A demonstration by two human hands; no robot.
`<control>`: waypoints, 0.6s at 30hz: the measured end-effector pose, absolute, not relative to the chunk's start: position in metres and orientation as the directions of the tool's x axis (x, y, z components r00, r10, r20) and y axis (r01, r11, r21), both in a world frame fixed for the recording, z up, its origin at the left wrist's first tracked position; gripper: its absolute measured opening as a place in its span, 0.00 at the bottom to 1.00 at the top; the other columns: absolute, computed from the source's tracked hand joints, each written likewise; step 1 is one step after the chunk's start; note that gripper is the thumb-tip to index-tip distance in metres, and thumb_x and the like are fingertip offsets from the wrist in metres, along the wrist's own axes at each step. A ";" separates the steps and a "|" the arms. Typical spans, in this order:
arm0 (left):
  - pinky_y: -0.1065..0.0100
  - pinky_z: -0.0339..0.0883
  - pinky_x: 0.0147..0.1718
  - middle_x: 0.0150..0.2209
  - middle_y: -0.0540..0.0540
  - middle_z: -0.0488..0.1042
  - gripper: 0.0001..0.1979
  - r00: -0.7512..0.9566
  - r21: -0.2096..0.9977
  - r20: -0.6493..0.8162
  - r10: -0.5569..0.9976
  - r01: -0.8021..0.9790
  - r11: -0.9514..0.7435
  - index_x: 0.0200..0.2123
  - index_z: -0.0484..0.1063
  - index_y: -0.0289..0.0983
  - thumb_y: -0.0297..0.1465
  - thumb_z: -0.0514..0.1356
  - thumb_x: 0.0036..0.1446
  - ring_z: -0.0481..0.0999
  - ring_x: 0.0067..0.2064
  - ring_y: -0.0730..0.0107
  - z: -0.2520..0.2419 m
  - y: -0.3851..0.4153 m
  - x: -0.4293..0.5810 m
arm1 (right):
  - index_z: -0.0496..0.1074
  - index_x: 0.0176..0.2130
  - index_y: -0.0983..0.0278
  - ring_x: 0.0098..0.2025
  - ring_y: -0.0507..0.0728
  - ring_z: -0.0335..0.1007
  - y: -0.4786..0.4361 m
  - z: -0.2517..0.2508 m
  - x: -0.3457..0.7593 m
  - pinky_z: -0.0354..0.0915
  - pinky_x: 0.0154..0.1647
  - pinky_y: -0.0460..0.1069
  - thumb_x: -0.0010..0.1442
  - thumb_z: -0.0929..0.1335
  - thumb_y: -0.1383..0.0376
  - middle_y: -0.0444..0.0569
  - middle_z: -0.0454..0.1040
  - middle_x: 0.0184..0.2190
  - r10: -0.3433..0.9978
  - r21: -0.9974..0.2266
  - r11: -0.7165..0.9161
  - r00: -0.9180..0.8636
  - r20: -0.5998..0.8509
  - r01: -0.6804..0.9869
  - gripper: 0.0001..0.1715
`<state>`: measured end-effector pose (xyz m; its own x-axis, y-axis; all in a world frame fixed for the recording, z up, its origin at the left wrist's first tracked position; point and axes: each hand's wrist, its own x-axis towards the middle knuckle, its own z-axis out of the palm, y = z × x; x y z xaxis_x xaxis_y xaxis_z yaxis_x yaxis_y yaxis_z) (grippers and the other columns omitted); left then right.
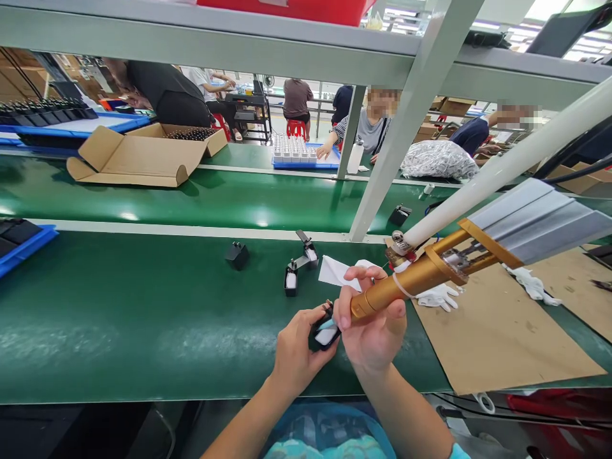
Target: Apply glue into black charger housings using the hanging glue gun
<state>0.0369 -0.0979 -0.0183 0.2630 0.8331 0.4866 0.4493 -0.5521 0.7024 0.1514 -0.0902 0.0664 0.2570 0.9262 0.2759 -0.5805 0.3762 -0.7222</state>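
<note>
My left hand [300,347] is closed around a small black plastic housing [317,331] with a white insert, tilted toward me. My right hand [371,322] grips a gold cylindrical tool [389,290] by its front end. The tool's pale blue tip [327,324] reaches the housing's open face; whether it touches the insert I cannot tell. Beyond my hands, two opened black housings [291,279] with white inside lie on the green bench, near a piece of white paper [333,271]. Farther left sits a closed black housing [238,255].
A grey slanted post [382,172] and a white pipe [497,159] cross the right side. Brown cardboard [502,331] and white gloves [437,296] lie at right. An open carton [143,156] and a blue tray [36,252] are at left. People sit beyond the far bench.
</note>
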 end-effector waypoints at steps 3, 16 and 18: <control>0.66 0.72 0.37 0.43 0.44 0.78 0.16 0.267 0.689 0.497 0.825 0.456 -0.563 0.46 0.64 0.41 0.33 0.62 0.54 0.79 0.43 0.63 -0.018 -0.098 0.036 | 0.62 0.35 0.57 0.15 0.45 0.58 -0.090 0.067 0.152 0.56 0.15 0.45 0.54 0.65 0.44 0.41 0.67 0.37 0.928 -0.700 0.372 0.250 0.275 -0.610 0.21; 0.56 0.69 0.46 0.46 0.43 0.73 0.16 0.347 0.725 0.203 0.916 0.575 -0.379 0.44 0.69 0.40 0.29 0.63 0.50 0.74 0.47 0.57 -0.028 -0.092 0.015 | 0.66 0.46 0.52 0.16 0.47 0.57 -0.089 0.063 0.160 0.53 0.15 0.47 0.54 0.56 0.36 0.46 0.66 0.41 0.926 -0.692 0.360 0.332 0.181 -0.626 0.32; 0.57 0.69 0.45 0.45 0.44 0.73 0.14 0.377 0.759 0.108 0.920 0.567 -0.321 0.43 0.70 0.40 0.28 0.62 0.51 0.74 0.46 0.58 -0.030 -0.091 0.007 | 0.67 0.45 0.53 0.17 0.47 0.58 -0.088 0.062 0.165 0.53 0.15 0.47 0.55 0.55 0.37 0.46 0.66 0.42 0.924 -0.696 0.360 0.338 0.175 -0.621 0.32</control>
